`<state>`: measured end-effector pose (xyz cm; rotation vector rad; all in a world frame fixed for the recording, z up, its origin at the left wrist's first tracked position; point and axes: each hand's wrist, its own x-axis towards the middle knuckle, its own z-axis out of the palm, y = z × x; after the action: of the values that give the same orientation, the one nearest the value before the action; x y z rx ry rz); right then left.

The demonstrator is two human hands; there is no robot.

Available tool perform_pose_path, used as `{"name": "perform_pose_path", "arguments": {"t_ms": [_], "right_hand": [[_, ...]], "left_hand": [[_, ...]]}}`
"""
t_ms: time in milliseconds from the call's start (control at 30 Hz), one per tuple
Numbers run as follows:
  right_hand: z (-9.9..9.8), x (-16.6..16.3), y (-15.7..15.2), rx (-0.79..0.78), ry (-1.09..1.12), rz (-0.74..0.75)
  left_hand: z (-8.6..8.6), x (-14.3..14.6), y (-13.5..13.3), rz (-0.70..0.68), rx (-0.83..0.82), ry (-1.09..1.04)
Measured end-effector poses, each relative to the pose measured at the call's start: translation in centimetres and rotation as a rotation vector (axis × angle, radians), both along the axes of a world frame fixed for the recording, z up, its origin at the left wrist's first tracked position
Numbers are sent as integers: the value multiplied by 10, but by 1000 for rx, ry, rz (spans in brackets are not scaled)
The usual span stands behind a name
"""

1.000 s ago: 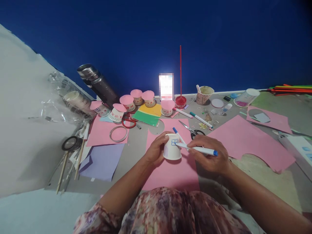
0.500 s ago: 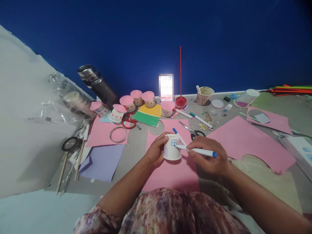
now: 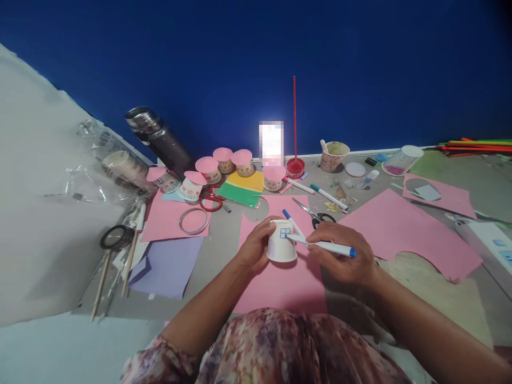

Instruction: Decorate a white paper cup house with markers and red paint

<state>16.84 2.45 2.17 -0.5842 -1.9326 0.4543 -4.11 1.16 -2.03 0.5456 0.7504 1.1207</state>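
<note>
The white cup [image 3: 281, 249] sits wide end down in the left hand [image 3: 258, 244], whose thumb and fingers close round its left side, over a pink sheet [image 3: 280, 290]. The right hand [image 3: 343, 252], just right of the cup, pinches a blue-ended marker [image 3: 330, 247], its tip at the blue window drawing [image 3: 285, 233] on the cup's wall.
</note>
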Motion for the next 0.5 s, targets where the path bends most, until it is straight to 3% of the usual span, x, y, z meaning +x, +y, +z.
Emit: {"name": "perform_pose_path", "arguments": {"t_ms": [500], "right_hand": [[-1, -1, 1, 10, 18, -60]], "left_hand": [[-2, 0, -1, -30, -20, -38]]}}
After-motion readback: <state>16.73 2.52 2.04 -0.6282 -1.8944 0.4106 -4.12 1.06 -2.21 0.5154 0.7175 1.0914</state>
